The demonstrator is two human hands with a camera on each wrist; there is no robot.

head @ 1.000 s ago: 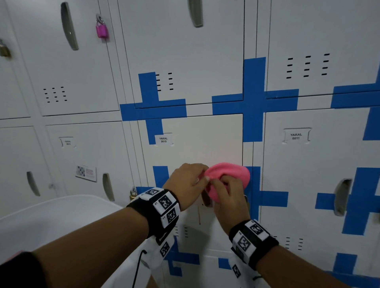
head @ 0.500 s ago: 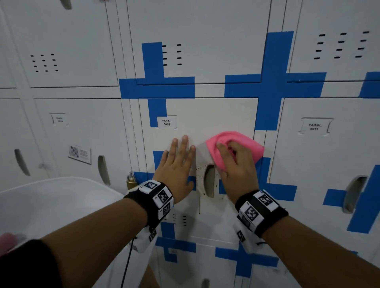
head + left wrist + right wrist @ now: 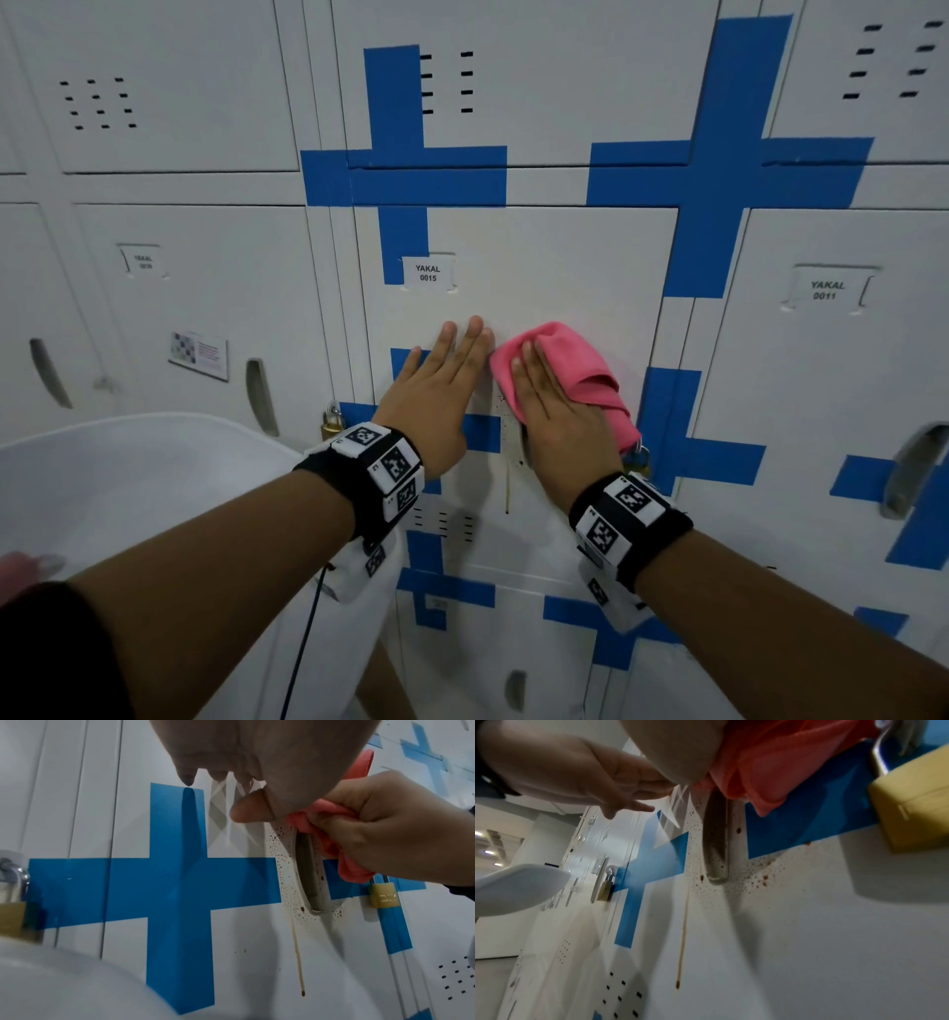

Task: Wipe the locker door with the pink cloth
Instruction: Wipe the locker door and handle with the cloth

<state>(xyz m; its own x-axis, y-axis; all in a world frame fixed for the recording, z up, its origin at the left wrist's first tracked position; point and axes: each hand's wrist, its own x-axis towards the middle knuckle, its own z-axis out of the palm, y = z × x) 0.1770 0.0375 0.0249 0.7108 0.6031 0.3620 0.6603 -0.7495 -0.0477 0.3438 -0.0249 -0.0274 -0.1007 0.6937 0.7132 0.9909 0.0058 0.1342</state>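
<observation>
The locker door (image 3: 544,267) is white, labelled YAKAL 0015, with blue tape crosses at its corners. My right hand (image 3: 557,416) presses the pink cloth (image 3: 575,365) against it with straight fingers, just above the handle recess (image 3: 308,874); a fold of cloth drapes over the hand's outer side. Beside it, to the left, my left hand (image 3: 441,380) lies flat on the door with its fingers spread upward and holds nothing. Brown speckles (image 3: 754,880) ring the recess, and a brown drip line (image 3: 298,959) runs down from it.
A brass padlock (image 3: 639,460) hangs right beside my right wrist, close under the cloth. Another padlock (image 3: 333,424) hangs on the locker to the left. A white rounded tub (image 3: 128,473) stands low at the left. Neighbouring lockers surround the door.
A second ago both hands held the bunched cloth. The left hand let go and laid itself flat on the door. The right hand flattened and now presses the cloth on the door.
</observation>
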